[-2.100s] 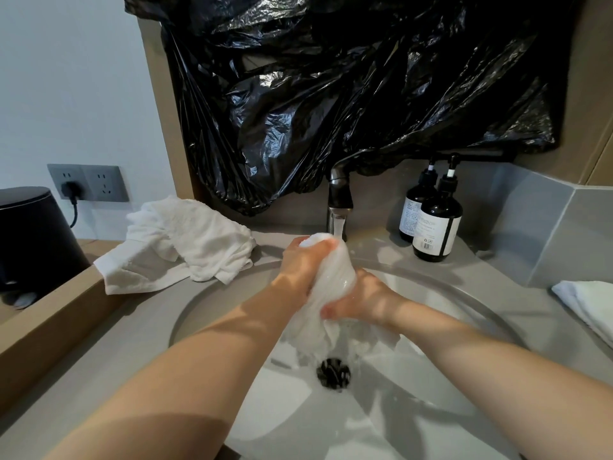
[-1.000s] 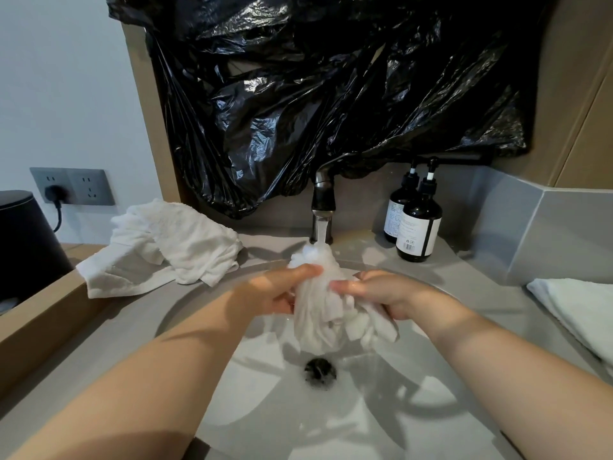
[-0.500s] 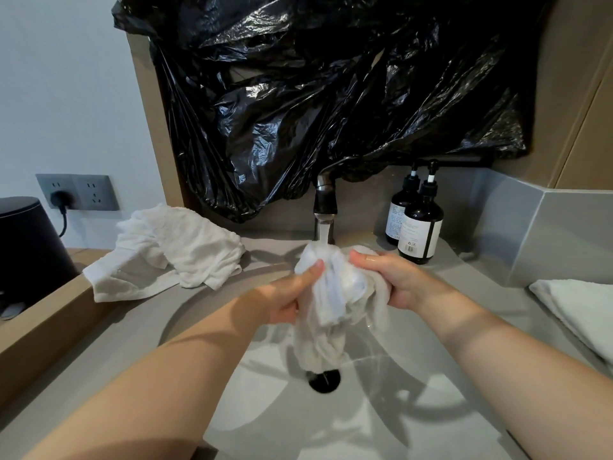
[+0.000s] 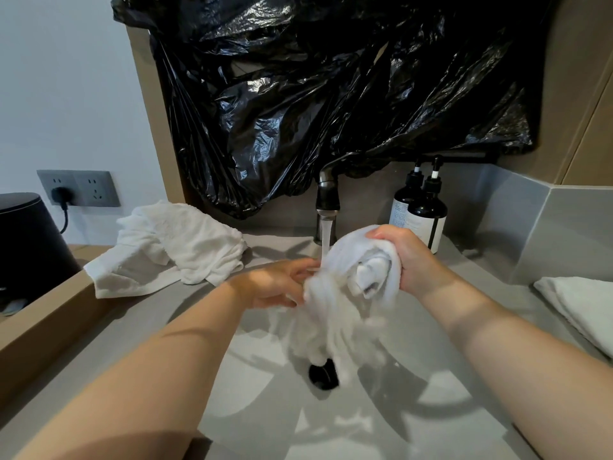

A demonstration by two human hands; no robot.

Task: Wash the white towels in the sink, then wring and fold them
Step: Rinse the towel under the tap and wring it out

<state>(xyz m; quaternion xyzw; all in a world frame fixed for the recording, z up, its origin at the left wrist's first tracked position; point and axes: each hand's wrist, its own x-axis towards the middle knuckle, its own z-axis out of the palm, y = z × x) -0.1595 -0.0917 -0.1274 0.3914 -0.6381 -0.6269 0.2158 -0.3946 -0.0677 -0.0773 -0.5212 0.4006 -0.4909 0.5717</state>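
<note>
Right hand (image 4: 408, 260) clenches the bunched top of the wet towel (image 4: 345, 293) under the running tap (image 4: 326, 200), above the sink (image 4: 265, 376). Left hand (image 4: 282, 283) lies loose-fingered against its side. It looks sodden, heavy and limp, so it is best gripped at that thick bunch.

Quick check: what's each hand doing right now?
Left hand: open, straight fingers touching the wet towel.
Right hand: closed, gripping the towel's bunched top.
</note>
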